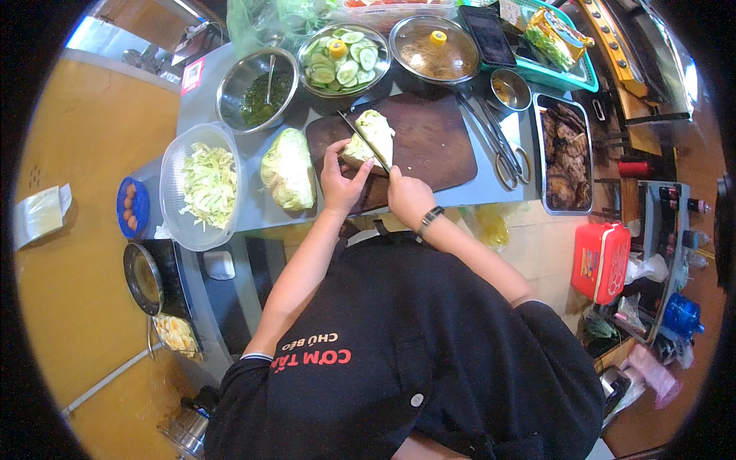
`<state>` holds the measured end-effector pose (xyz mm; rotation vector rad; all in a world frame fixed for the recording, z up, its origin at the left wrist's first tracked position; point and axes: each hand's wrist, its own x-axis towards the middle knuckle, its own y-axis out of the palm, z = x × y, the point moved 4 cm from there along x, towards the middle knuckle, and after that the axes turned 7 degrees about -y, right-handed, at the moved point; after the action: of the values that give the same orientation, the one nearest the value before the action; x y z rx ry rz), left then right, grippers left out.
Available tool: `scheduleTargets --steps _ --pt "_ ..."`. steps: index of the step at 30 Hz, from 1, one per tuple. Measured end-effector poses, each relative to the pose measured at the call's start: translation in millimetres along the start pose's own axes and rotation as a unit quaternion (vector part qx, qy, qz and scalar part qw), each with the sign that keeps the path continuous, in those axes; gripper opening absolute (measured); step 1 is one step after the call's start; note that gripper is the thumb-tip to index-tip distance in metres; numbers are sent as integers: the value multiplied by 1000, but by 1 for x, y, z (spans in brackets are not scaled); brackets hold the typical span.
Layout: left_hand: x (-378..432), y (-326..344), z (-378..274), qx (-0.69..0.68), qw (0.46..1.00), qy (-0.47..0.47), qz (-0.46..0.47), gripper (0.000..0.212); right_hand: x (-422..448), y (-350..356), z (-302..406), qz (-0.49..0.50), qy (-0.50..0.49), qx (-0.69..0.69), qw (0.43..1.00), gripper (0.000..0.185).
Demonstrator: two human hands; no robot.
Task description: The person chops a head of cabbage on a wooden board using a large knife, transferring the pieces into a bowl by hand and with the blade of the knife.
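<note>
A piece of pale green cabbage (378, 132) lies on the dark wooden cutting board (440, 138). With its fingers against the near left side of this piece, my left hand (340, 183) steadies it. My right hand (409, 198) grips the handle of a kitchen knife (363, 138), whose blade runs slantwise across the cabbage. How deep the edge sits I cannot tell. Left of the board rests a larger cabbage portion (288, 169). Farther left, shredded cabbage (210, 187) fills part of a translucent plastic basket (171, 167).
Behind the board stand a steel bowl of chopped greens (257, 89), lidded cucumber slices (345, 60) and another lidded bowl (435, 52). Scissors (509, 164) and tongs (480, 118) lie right, before a tray of cooked meat (564, 155). A blue bowl of eggs (132, 207) sits at left.
</note>
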<state>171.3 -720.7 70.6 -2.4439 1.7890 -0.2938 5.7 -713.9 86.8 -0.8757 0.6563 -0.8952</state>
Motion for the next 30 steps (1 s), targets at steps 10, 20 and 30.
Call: scheduleTargets --steps 10,20,30 --pt "0 -2 -2 -88 989 -101 61 54 -12 -10 -26 -50 27 27 998 17" --pt "3 3 -20 18 992 -120 44 57 -31 -46 -60 -113 61 19 992 18" --pt "-6 8 -56 179 973 143 -22 64 -32 -37 -28 -166 -10 -7 986 32"
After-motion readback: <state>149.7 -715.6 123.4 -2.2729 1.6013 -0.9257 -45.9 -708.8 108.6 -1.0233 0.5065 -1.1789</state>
